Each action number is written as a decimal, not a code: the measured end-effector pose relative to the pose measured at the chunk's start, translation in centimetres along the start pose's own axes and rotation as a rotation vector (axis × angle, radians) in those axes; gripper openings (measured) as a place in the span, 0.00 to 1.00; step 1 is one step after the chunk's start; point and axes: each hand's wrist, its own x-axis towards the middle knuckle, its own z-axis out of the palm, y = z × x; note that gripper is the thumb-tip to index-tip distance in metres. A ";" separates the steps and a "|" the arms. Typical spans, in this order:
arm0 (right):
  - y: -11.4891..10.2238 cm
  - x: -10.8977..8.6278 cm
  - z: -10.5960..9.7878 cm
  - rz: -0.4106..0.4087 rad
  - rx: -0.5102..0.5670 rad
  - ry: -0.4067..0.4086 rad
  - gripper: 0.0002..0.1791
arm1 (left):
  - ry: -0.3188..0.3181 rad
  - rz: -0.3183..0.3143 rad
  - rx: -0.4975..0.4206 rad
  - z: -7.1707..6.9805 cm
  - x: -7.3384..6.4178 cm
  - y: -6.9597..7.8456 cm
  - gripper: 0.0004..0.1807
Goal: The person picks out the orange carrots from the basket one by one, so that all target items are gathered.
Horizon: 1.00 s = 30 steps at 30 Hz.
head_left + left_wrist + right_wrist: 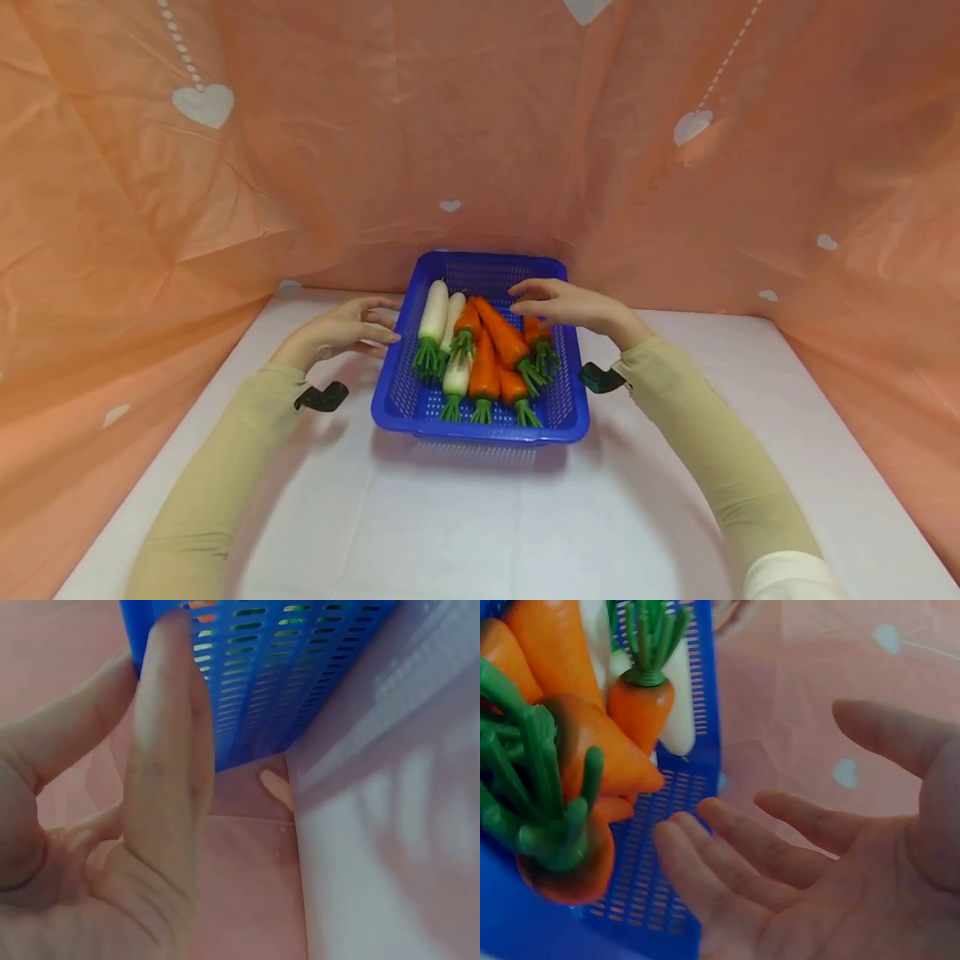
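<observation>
Basket risk: a push from your left hand point(341, 329) alone could have slid or tipped the basket point(487, 434), as your right hand point(573, 307) gave its other side no visible brace.
Carrot risk: a careless drop of your right hand could have knocked the carrots point(484, 375), which lay loose and overlapping.
Radish risk: a jolt could have rolled the radishes point(433, 315), since nothing fixed them.
Left hand: fingers were apart and gently bent, holding nothing; it stood at the left wall, contact uncertain.
Right hand: fingers were relaxed, thumb well apart, palm bare; you had it over the right rim.
Basket: it sat on the surface point(427, 525), between your hands.
Carrots: five showed, mid-basket and right; the rightmost was partly hidden by your right hand.
Radishes: two lay along the left wall, across it from your left hand; one lay nearer the front rim.
</observation>
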 end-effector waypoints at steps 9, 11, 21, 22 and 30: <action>0.3 2.6 1.0 0.121 0.001 -0.048 0.30 | 0.001 0.007 0.021 0.3 0.1 0.2 0.36; 0.4 3.0 1.1 0.135 0.024 -0.062 0.31 | 0.004 0.001 0.026 0.3 0.0 0.2 0.37; -0.3 3.9 1.5 0.175 -0.056 -0.056 0.32 | 0.015 -0.022 0.033 0.1 0.0 0.3 0.36; -0.3 4.0 1.5 0.181 -0.063 -0.054 0.32 | 0.015 -0.025 0.031 0.1 0.0 0.4 0.36; 0.4 5.5 1.8 0.196 -0.208 -0.071 0.30 | -0.001 -0.022 0.025 0.1 -0.1 0.3 0.38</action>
